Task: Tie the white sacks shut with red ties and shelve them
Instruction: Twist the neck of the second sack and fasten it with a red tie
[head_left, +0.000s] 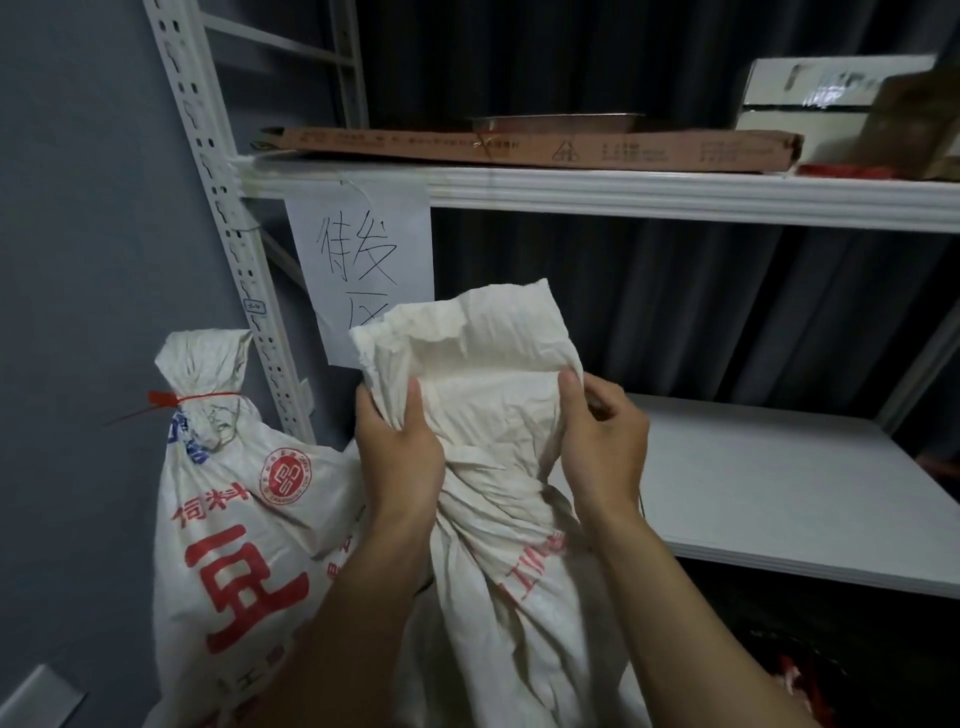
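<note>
Grey-blue wall (78, 208) and a white metal rack (221, 171) are closing in the corner where a person is working. Nearest, the left hand (400, 452) is gripping the gathered neck of the untied sack (493, 519), fingers wrapped round the bunched fabric and the thumb lying up its front. The right hand (602, 441) is pinching the right edge of that same neck, thumb in front and fingers curled behind. Above the two hands the top of this sack is standing open and crumpled, with no tie round it.

It is rising upright in front of the left end of the lower shelf (779, 493). Its base is falling outside the view, so what it is standing on cannot be told. Just to its left and pressing against it, the tied sack (234, 519) is standing upright with red printing on its side. A red tie (197, 399) is cinching its neck, the loose tail sticking out to the left.

Farther back, a paper sign (358, 249) with handwritten characters is hanging from the upper shelf (623, 195), its lower corner hidden by the open sack top. On that shelf a long flat cardboard box (519, 145) is lying with a shallow metal tray (556, 122) sitting on it, and a white box (810, 93) is standing at the far right. A dark pleated curtain (675, 286) is hanging behind the rack.
</note>
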